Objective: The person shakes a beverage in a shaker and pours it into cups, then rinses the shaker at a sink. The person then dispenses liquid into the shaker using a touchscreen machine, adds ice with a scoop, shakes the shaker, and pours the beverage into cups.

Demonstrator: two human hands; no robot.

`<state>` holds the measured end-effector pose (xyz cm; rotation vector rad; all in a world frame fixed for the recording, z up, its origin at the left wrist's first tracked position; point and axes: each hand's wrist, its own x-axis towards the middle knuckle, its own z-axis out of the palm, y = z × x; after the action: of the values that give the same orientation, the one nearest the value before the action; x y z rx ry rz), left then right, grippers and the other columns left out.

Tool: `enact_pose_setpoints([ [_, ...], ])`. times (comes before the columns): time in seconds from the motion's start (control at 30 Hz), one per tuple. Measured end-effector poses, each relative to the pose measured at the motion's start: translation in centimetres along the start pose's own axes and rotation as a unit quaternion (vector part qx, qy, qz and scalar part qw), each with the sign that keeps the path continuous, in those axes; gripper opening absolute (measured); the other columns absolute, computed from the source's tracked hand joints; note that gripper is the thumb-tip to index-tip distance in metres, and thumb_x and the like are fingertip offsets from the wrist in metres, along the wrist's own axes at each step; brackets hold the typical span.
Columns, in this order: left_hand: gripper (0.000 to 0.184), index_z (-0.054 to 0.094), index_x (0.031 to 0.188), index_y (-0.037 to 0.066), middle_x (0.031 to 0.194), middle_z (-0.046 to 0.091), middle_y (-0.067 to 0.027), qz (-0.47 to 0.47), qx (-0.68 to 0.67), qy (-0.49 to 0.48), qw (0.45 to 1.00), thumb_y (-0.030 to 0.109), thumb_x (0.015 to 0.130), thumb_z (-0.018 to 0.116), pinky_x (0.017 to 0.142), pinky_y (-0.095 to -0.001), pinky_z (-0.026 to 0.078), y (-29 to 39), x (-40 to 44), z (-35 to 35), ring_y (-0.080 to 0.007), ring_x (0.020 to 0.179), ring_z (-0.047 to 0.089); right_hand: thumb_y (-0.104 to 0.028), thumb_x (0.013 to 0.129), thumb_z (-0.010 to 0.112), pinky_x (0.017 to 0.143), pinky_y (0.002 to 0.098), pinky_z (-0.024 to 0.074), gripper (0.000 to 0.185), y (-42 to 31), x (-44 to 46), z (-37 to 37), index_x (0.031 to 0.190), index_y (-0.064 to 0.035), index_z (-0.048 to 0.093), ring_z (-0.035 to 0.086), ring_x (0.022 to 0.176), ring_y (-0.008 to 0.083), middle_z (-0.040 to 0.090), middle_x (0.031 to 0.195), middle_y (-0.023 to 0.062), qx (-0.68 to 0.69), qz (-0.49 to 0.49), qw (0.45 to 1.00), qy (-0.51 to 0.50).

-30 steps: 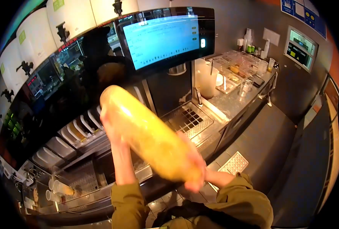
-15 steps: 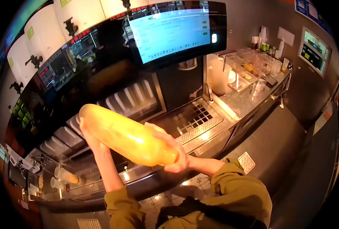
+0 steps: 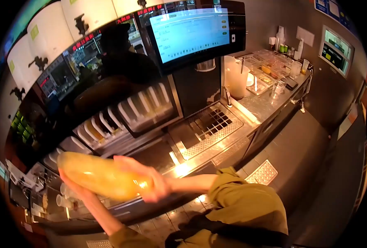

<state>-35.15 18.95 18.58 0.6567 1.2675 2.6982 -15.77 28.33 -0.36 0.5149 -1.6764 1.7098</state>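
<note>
The person's two hands grasp a yellow-orange bottle [image 3: 97, 177] between them, tilted over the front edge of the steel counter [image 3: 181, 168] on the left side of the view. The right hand [image 3: 144, 175] is wrapped around the bottle's right end, while the left hand [image 3: 71, 180] cups the opposite, rounded end from below; that hand is mostly hidden and slightly blurred, so its exact finger placement is hard to tell. Just beyond the bottle stands a row of white curved handles [image 3: 105, 124], and clear plastic cups [image 3: 63, 201] sit near the left forearm. To the right of the bottle, well apart from it, a metal drip tray [image 3: 216, 139] with a grid is set into the counter. A translucent pitcher [image 3: 235, 78] stands behind the tray, and a lit touchscreen [image 3: 191, 35] hangs above. White dispensers [image 3: 51, 31] with black taps line the upper left.
</note>
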Motion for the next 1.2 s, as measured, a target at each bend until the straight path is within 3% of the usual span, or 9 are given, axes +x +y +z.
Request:
enact_pose_setpoints([
  [0.1, 0.069, 0.041, 0.125, 0.004, 0.131, 0.041, -0.0137, 0.044, -0.023, -0.016, 0.999, 0.051, 0.077, 0.058, 0.093, -0.0429, 0.042, 1.6, 0.1, -1.6, -0.0278, 0.111, 0.049, -0.023, 0.072, 0.067, 0.092, 0.0418, 0.0397, 0.057, -3.4, 3.4, 1.4, 0.12, 0.0002, 0.048, 0.04, 0.119, 0.0254, 0.035, 0.134, 0.0209, 0.014, -0.036, 0.997, -0.068],
  [0.23, 0.067, 0.041, 0.125, 0.003, 0.131, 0.041, -0.0137, 0.029, 0.007, 0.013, 0.999, 0.05, 0.079, 0.056, 0.093, -0.0429, 0.041, 1.7, -0.1, -3.5, -0.0276, 0.112, 0.048, -0.023, 0.066, 0.07, 0.102, 0.0457, 0.0308, 0.07, -7.8, 5.2, 2.8, 0.128, -0.004, 0.042, 0.03, 0.128, 0.0367, 0.022, 0.141, 0.0238, -0.193, -0.374, 0.897, -0.137],
  [0.37, 0.065, 0.042, 0.124, 0.002, 0.132, 0.04, -0.0136, 0.075, 0.026, 0.059, 0.995, 0.048, 0.08, 0.055, 0.094, -0.0429, 0.041, 3.8, -1.6, -7.5, -0.0275, 0.112, 0.048, -0.012, 0.074, 0.064, 0.094, 0.037, 0.041, 0.063, -11.0, 4.1, 4.7, 0.132, -0.0093, 0.039, 0.04, 0.122, 0.0215, 0.034, 0.139, 0.0154, -0.065, -0.286, 0.944, -0.149],
  [0.53, 0.067, 0.034, 0.131, 0.002, 0.129, 0.039, -0.0141, -0.033, -0.107, 0.125, 0.986, 0.038, 0.081, 0.061, 0.1, -0.0422, 0.036, 5.8, -3.4, -15.2, -0.0262, 0.116, 0.043, -0.017, 0.079, 0.062, 0.089, 0.0423, 0.0447, 0.05, -9.1, 3.8, 8.7, 0.126, -0.0107, 0.047, 0.041, 0.12, 0.035, 0.035, 0.137, 0.017, 0.06, -0.2, 0.962, -0.178],
  [0.7, 0.062, 0.034, 0.13, 0.003, 0.128, 0.04, -0.0122, 0.13, -0.16, -0.175, 0.963, 0.037, 0.084, 0.059, 0.1, -0.0387, 0.033, 9.4, -7.2, -20.9, -0.0226, 0.115, 0.043, -0.031, 0.082, 0.062, 0.096, 0.0527, 0.0362, 0.046, -5.1, 7.1, 10.9, 0.123, -0.0125, 0.052, 0.03, 0.125, 0.0482, 0.027, 0.141, 0.0215, 0.113, -0.201, 0.932, -0.28],
  [0.83, 0.051, 0.048, 0.114, 0.004, 0.113, 0.05, -0.0073, 0.183, 0.159, 0.107, 0.964, 0.045, 0.084, 0.053, 0.089, -0.0359, 0.039, 11.2, -6.5, -26.5, -0.0191, 0.104, 0.047, -0.037, 0.08, 0.063, 0.101, 0.053, 0.0299, 0.051, -3.8, 4.7, 13.9, 0.123, -0.0122, 0.051, 0.024, 0.129, 0.047, 0.023, 0.143, 0.0209, 0.154, -0.125, 0.925, -0.325],
  [1.0, 0.07, 0.04, 0.125, 0.005, 0.117, 0.048, -0.0096, 0.173, -0.065, -0.071, 0.98, 0.053, 0.077, 0.058, 0.093, -0.0389, 0.039, 14.5, -2.9, -26.0, -0.0242, 0.106, 0.048, -0.038, 0.073, 0.066, 0.104, 0.042, 0.0291, 0.065, -0.9, 11.0, 17.7, 0.128, -0.0095, 0.046, 0.025, 0.132, 0.0328, 0.023, 0.144, 0.0191, 0.142, -0.179, 0.919, -0.321],
  [1.1, 0.087, 0.03, 0.135, 0.008, 0.131, 0.04, -0.0127, 0.009, -0.015, 0.2, 0.98, 0.055, 0.071, 0.064, 0.098, -0.0418, 0.038, 13.8, 0.3, -30.7, -0.0272, 0.114, 0.045, -0.032, 0.07, 0.067, 0.103, 0.0416, 0.032, 0.068, -1.3, 8.2, 19.2, 0.13, -0.0098, 0.043, 0.03, 0.13, 0.0341, 0.027, 0.142, 0.0196, 0.144, -0.101, 0.943, -0.283],
  [1.2, 0.062, 0.045, 0.118, 0.005, 0.114, 0.05, -0.0091, 0.045, -0.084, 0.026, 0.995, 0.052, 0.079, 0.054, 0.09, -0.0358, 0.041, 15.1, -2.2, -32.9, -0.0223, 0.101, 0.05, -0.026, 0.069, 0.067, 0.102, 0.0397, 0.0327, 0.068, 0.0, 10.3, 20.5, 0.13, -0.0082, 0.042, 0.033, 0.128, 0.031, 0.03, 0.14, 0.0192, 0.165, 0.014, 0.945, -0.283],
])
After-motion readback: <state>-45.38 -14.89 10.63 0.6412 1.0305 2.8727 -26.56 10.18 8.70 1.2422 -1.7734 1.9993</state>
